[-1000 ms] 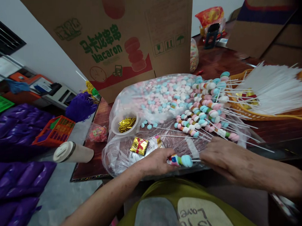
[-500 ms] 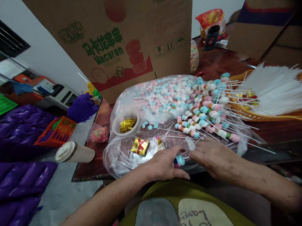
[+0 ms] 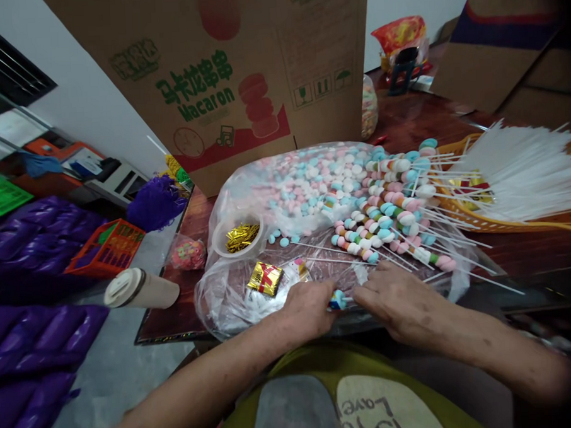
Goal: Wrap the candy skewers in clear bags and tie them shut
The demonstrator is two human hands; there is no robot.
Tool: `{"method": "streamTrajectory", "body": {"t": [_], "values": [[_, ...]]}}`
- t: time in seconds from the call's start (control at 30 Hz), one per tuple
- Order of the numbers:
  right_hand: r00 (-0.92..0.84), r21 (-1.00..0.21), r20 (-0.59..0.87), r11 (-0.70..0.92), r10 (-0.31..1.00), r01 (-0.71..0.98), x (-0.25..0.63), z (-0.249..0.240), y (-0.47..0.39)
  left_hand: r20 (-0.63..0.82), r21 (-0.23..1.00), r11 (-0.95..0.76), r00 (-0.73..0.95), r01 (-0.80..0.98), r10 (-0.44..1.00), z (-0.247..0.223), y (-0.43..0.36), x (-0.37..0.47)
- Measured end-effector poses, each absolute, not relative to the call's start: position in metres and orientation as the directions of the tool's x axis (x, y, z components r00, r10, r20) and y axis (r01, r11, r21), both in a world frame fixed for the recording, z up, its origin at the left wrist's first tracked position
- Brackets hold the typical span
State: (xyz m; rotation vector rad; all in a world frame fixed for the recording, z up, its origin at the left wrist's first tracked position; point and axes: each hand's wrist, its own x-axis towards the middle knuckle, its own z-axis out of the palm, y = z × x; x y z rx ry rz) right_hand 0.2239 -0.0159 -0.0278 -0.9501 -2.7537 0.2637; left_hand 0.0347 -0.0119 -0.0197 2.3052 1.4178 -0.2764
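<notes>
Near the table's front edge, my left hand (image 3: 309, 309) is closed around a short row of marshmallow candies (image 3: 337, 300); a light blue end pokes out past the fingers. My right hand (image 3: 397, 302) is closed on a thin white stick (image 3: 350, 299), of which a short piece shows between the hands. Most of that stick is hidden by the fingers. Just beyond my right hand lie several skewers of pink, blue and white marshmallows (image 3: 399, 215). Loose marshmallows (image 3: 316, 175) fill a clear plastic bag behind them.
A white bowl (image 3: 216, 241) of gold twist ties (image 3: 242, 237) and a gold packet (image 3: 265, 278) lie left. White sticks (image 3: 524, 172) rest in an orange basket (image 3: 503, 222) at right. A cardboard box (image 3: 241, 71) stands behind. A cup (image 3: 149, 289) is at the left edge.
The fingers of my left hand have closed further around the candies, its thumb no longer spread out. My right hand has moved slightly left, and a bit of stick now shows.
</notes>
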Motion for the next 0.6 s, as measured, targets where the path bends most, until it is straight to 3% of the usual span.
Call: {"method": "streamTrajectory", "body": {"t": [0.1,0.2,0.27,0.33,0.4,0.47,0.53,0.6], "values": [[-0.769,-0.208,0.181,0.788,0.613,0.579,0.226,-0.031,-0.015,-0.363,0.274,-0.368,0.45,0.888,0.816,-0.017,-0.006,0.026],[-0.813,-0.234,0.216,0.837,0.541,0.495,0.233,-0.031,-0.013,-0.49,0.555,-0.302,0.598,0.775,0.634,-0.01,0.002,0.009],[-0.822,-0.235,0.261,0.86,0.505,0.453,0.236,-0.03,-0.014,-0.536,0.75,-0.136,0.716,0.647,0.448,-0.008,0.006,0.001],[-0.82,-0.217,0.299,0.871,0.488,0.44,0.237,-0.029,-0.016,-0.532,0.822,0.015,0.76,0.569,0.374,-0.01,0.006,-0.001],[-0.811,-0.207,0.297,0.864,0.503,0.46,0.237,-0.026,-0.02,-0.51,0.822,0.033,0.71,0.569,0.486,-0.015,0.004,0.001],[-0.807,-0.231,0.264,0.847,0.528,0.478,0.236,-0.02,-0.025,-0.426,0.761,-0.098,0.609,0.641,0.669,-0.018,0.0,0.004],[-0.807,-0.269,0.235,0.834,0.542,0.482,0.236,-0.012,-0.03,-0.31,0.616,-0.276,0.549,0.738,0.776,-0.019,-0.005,0.007],[-0.813,-0.298,0.223,0.832,0.538,0.468,0.235,-0.008,-0.033,-0.239,0.461,-0.419,0.564,0.782,0.79,-0.018,-0.011,0.009]]}}
